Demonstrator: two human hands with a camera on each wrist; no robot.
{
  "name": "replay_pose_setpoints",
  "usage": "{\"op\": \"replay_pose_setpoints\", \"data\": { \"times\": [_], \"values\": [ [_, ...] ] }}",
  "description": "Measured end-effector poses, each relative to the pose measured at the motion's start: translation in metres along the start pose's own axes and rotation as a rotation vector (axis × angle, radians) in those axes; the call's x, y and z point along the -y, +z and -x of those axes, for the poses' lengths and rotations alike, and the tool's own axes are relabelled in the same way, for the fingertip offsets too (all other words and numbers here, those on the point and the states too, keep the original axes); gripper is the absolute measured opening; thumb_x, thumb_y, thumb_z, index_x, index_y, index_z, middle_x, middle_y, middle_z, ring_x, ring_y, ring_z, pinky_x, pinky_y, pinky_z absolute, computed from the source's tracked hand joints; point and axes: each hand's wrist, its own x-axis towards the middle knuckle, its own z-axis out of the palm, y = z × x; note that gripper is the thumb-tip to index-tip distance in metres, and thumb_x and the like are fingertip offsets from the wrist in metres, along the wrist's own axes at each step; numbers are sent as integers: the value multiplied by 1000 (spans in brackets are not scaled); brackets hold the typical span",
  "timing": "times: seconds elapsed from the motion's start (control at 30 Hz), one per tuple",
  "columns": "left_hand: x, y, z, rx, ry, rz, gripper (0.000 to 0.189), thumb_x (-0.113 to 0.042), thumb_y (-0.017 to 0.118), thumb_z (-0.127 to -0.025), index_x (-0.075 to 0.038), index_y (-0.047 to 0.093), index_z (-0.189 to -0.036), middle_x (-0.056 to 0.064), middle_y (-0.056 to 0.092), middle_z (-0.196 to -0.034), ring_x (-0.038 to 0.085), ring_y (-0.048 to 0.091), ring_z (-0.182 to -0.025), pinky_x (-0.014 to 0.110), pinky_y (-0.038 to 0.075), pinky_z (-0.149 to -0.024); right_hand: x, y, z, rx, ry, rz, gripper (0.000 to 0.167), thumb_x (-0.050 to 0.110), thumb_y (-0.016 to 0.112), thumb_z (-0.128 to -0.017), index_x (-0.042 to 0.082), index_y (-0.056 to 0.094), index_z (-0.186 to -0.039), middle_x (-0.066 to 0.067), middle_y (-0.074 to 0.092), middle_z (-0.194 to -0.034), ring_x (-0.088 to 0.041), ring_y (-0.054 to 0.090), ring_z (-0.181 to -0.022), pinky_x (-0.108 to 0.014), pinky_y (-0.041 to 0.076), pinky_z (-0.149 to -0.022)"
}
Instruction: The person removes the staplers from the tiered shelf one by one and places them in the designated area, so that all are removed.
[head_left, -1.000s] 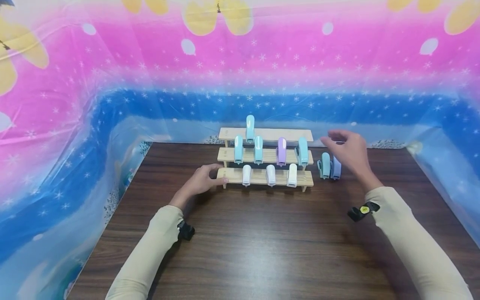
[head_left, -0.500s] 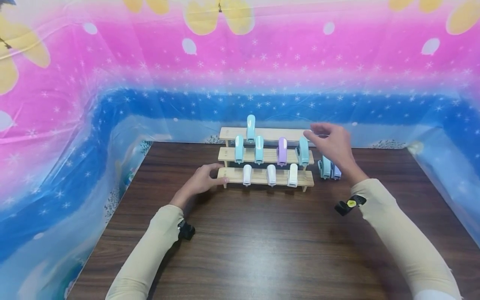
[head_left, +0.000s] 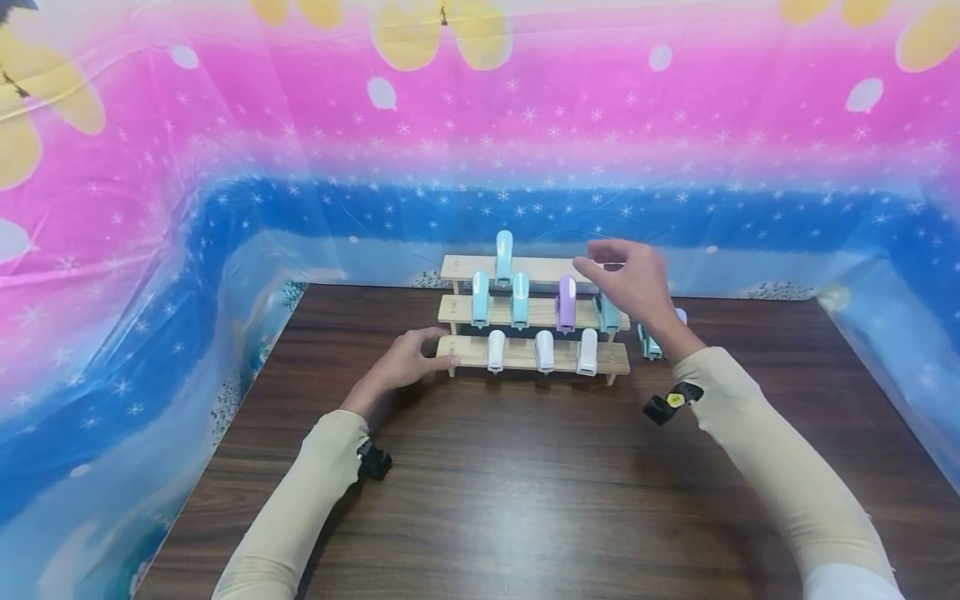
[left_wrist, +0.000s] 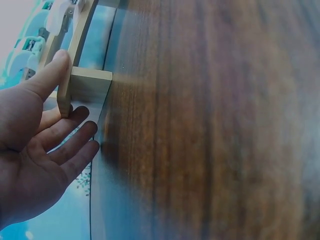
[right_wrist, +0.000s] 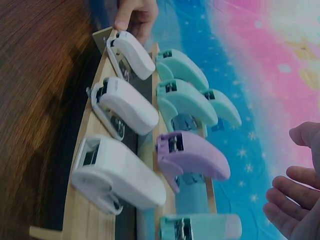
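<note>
A three-tier wooden rack [head_left: 519,355] carries several small staplers. White staplers [head_left: 543,352] stand on the bottom tier; the middle one has a purple stapler [head_left: 566,304] and teal staplers [head_left: 480,300]; a single teal stapler [head_left: 504,258] is on top. My left hand [head_left: 405,358] grips the bottom tier's left end, thumb above and a finger beneath, as the left wrist view shows. Above the rack's right side hovers my right hand [head_left: 633,279], fingers relaxed and holding nothing. It partly hides the rightmost teal stapler [head_left: 606,317].
Right of the rack, a teal stapler [head_left: 651,343] and a lavender stapler [head_left: 681,316] stand on the brown wooden table [head_left: 487,483], partly behind my right hand and wrist. A patterned cloth [head_left: 375,208] rises behind the table and along its sides.
My right hand has moved left, from above the two loose staplers to above the rack's right end. The left hand keeps its grip, and the staplers stay where they were.
</note>
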Motion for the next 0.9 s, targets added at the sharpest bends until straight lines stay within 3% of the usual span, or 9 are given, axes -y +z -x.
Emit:
{"op": "replay_pose_setpoints", "data": {
  "times": [0.43,0.9],
  "values": [
    [0,0,0,1,-7,2,66,-39,75,-94,-2,54,-145,19,52,-150,36,44,-143,55,37,-115,19,30,-17,70,-31,30,64,58,72,-90,11,68,-133,-9,69,-132,-27,66,-114,-46,54,-96],
    [-1,-1,0,-4,-13,-15,66,-38,75,-94,0,54,-145,19,53,-150,36,44,-143,54,37,-116,29,61,-29,120,-24,28,57,47,75,-92,7,68,-131,-13,69,-131,-31,65,-117,-46,54,-97]
  ]
}}
